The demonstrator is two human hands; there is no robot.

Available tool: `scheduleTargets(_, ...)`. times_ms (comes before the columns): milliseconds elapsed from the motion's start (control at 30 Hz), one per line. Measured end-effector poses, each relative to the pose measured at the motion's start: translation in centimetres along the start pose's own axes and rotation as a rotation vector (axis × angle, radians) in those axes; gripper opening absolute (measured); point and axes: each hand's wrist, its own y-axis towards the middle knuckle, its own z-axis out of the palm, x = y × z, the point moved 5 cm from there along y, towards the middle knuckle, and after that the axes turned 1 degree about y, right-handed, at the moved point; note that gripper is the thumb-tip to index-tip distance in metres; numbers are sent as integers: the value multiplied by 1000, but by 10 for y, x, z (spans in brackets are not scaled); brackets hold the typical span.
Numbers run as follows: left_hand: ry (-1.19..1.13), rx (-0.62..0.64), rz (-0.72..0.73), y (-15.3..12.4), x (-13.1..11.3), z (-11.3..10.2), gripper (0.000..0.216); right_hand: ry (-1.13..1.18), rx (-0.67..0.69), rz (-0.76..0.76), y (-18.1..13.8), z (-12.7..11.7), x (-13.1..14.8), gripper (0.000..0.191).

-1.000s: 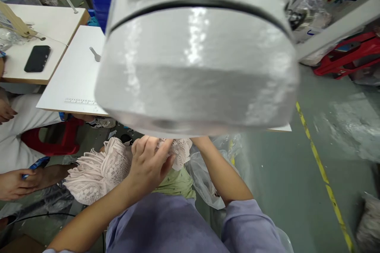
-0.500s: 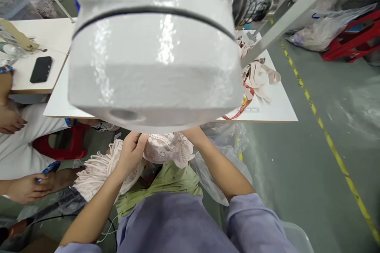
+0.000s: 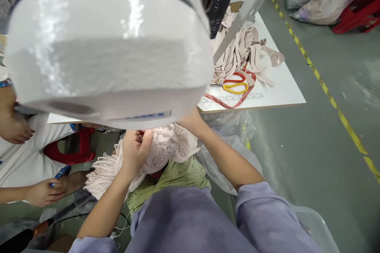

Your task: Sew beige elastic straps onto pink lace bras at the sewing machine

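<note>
At far left, a co-worker's hand (image 3: 44, 191) closed on a small blue item, near a red stool (image 3: 69, 152). Next, left hand (image 3: 135, 152), fingers clenched on the pale pink lace garment (image 3: 166, 148), held over the lap just below the white sewing machine head (image 3: 107, 47). Right hand hidden behind that head, past the right forearm (image 3: 219, 154); finger state cannot be told. Further right, clear plastic bag (image 3: 234, 128), then red and yellow scissors (image 3: 236, 85) beside beige strips (image 3: 240, 45) on the white table (image 3: 282, 87).
</note>
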Motion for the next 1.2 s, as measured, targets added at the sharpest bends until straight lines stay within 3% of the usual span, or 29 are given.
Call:
scheduleTargets(333,169,-33,40,2,-4,1,24,53,-48,-50,3,-3,-5,8)
scheduleTargets(567,159,39,-16,9,1,-1,32,103,-75,-67,2,-2,-4,9)
scheduleTargets(633,96,156,-94,7,6,-1,37,144,-76,-40,-4,-4,-4,5)
scheduleTargets(700,-31,398,-219,-5,12,8,42,188,-63,-12,-14,-9,-2,5)
scheduleTargets(800,-369,804,-444,-45,15,34,49,208,23,22,-34,-20,6,14)
scheduleTargets(933,-772,1148,-584,-103,3,74,57,258,167,61,-60,-38,21,19)
scheduleTargets(1000,-834,1229,-543,-120,2,93,63,318,202,108,-72,-40,21,21)
scheduleTargets(1100,-633,1226,-362,-123,22,111,67,509,206,323,-92,-26,-11,21)
scheduleTargets(1167,-431,1164,-269,-117,48,111,62,726,58,563,-109,-16,-52,24)
scheduleTargets(1200,-367,1121,-255,-112,64,107,56,824,-88,679,-119,-15,-76,27)
